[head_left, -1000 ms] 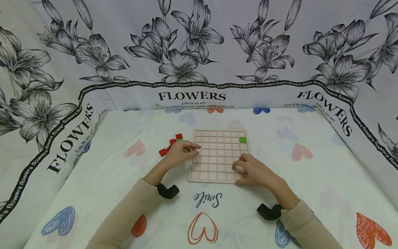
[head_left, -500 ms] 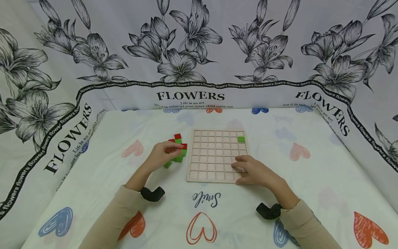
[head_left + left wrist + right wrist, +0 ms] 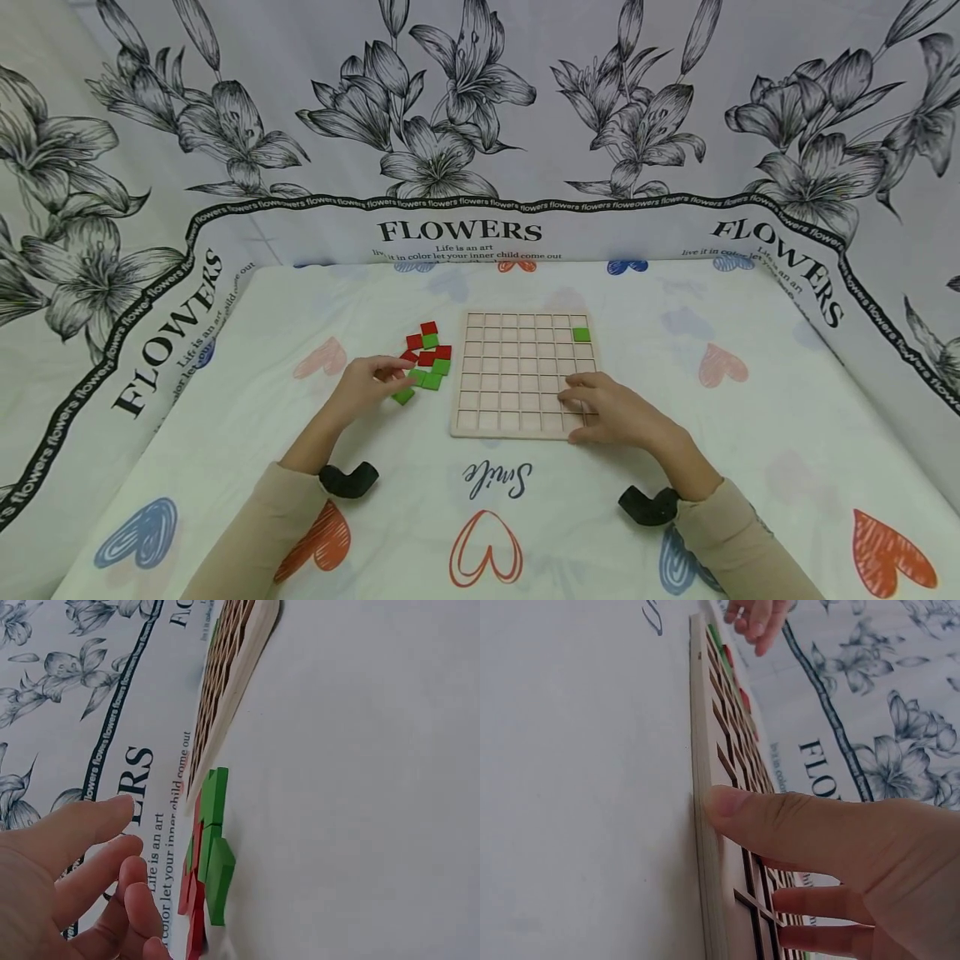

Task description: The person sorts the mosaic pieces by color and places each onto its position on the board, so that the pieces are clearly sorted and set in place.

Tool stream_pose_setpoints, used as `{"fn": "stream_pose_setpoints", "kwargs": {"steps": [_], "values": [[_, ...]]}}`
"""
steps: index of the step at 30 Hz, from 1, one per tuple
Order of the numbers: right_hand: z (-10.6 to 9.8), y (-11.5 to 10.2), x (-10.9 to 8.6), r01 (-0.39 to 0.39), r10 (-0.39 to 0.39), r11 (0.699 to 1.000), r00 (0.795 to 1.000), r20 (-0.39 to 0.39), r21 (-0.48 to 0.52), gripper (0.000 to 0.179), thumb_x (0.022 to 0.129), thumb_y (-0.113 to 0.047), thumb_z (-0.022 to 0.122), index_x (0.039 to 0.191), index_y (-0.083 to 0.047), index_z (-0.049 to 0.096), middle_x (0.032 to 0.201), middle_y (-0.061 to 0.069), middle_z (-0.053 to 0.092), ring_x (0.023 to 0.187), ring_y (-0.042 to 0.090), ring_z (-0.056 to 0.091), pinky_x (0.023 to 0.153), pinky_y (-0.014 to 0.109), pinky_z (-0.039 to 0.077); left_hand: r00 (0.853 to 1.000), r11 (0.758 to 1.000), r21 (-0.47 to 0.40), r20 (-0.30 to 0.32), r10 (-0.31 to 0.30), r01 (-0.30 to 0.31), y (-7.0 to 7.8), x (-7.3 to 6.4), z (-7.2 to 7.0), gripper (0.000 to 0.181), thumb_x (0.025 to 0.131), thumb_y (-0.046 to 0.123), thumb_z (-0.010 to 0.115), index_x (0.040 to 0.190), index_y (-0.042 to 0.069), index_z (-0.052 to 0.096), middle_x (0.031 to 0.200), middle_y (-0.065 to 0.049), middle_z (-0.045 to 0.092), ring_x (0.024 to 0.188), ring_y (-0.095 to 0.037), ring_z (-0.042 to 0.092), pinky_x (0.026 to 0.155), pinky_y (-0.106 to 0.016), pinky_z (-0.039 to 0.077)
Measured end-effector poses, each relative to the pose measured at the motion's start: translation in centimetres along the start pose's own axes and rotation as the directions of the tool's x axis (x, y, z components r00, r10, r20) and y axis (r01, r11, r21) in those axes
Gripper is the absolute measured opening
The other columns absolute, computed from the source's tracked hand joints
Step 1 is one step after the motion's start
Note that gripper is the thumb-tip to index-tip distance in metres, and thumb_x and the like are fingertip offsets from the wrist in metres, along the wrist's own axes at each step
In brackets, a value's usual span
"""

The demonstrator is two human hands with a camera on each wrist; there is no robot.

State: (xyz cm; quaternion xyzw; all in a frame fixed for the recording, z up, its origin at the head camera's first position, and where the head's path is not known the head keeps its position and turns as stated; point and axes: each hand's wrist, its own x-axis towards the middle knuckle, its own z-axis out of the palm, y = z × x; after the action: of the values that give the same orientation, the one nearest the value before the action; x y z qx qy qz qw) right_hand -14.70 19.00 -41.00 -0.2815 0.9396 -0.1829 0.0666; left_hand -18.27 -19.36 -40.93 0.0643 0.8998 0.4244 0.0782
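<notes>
My left hand hovers at the left side of a loose group of small square tiles, some red, some green. In the left wrist view its thumb and fingers are apart with nothing between them, and the green tiles lie just beyond. The wooden grid board lies flat right of the tiles; one green tile sits in a cell near its far right corner. My right hand rests on the board's near right corner, thumb at the near edge, other fingers over the cells.
A white cloth printed with hearts covers the table. Behind it hangs a flower-printed curtain. A black wrist mount sits under the left wrist, and another black mount under the right.
My left hand has moved left and toward me, from the board's left edge back to the near side of the tiles, uncovering most of them. The right hand has stayed on the board.
</notes>
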Motion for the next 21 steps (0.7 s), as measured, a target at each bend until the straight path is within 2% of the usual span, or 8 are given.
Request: {"fn": "stream_pose_setpoints", "kwargs": {"steps": [7, 13, 18, 21], "values": [[0.2, 0.2, 0.1, 0.001, -0.001, 1.000, 0.999, -0.039, -0.005, 0.042, 0.082, -0.025, 0.074, 0.118, -0.006, 0.067, 0.129, 0.023, 0.056, 0.120, 0.038, 0.055, 0.097, 0.050, 0.048, 0.998, 0.998, -0.005, -0.025, -0.062, 0.062, -0.6, -0.7, 0.1, 0.035, 0.084, 0.022, 0.074, 0.112, 0.001, 0.070, 0.084, -0.006, 0.064, 0.077, -0.013, 0.052, 0.059, -0.018, 0.042], [0.3, 0.1, 0.1, -0.006, 0.006, 1.000, 0.998, -0.062, -0.008, 0.041, 0.081, -0.023, 0.075, 0.117, -0.006, 0.067, 0.128, 0.024, 0.054, 0.117, 0.039, 0.055, 0.094, 0.050, 0.049, 0.986, 0.988, -0.017, -0.060, -0.152, 0.152, -0.8, -1.2, 0.3, 0.037, 0.082, 0.024, 0.077, 0.110, 0.001, 0.071, 0.081, 0.000, 0.062, 0.074, -0.009, 0.050, 0.058, -0.017, 0.040], [0.4, -0.2, 0.1, -0.026, 0.026, 1.000, 0.999, -0.048, 0.000, 0.041, 0.083, -0.023, 0.073, 0.119, -0.007, 0.066, 0.133, 0.026, 0.052, 0.122, 0.042, 0.052, 0.096, 0.052, 0.048, 0.984, 0.988, -0.002, -0.082, -0.156, 0.157, -1.2, -1.3, 0.6, 0.037, 0.079, 0.024, 0.079, 0.107, 0.001, 0.072, 0.076, 0.002, 0.061, 0.069, -0.006, 0.049, 0.060, -0.018, 0.040], [0.4, -0.2, 0.2, -0.028, 0.028, 1.000, 0.999, -0.047, 0.002, 0.041, 0.083, -0.023, 0.073, 0.120, -0.007, 0.066, 0.134, 0.027, 0.051, 0.123, 0.043, 0.051, 0.097, 0.052, 0.048, 0.987, 0.990, 0.017, -0.082, -0.139, 0.141, -1.4, -1.4, 0.6, 0.038, 0.078, 0.025, 0.080, 0.106, 0.000, 0.072, 0.073, 0.003, 0.060, 0.068, -0.006, 0.050, 0.062, -0.018, 0.040]]}}
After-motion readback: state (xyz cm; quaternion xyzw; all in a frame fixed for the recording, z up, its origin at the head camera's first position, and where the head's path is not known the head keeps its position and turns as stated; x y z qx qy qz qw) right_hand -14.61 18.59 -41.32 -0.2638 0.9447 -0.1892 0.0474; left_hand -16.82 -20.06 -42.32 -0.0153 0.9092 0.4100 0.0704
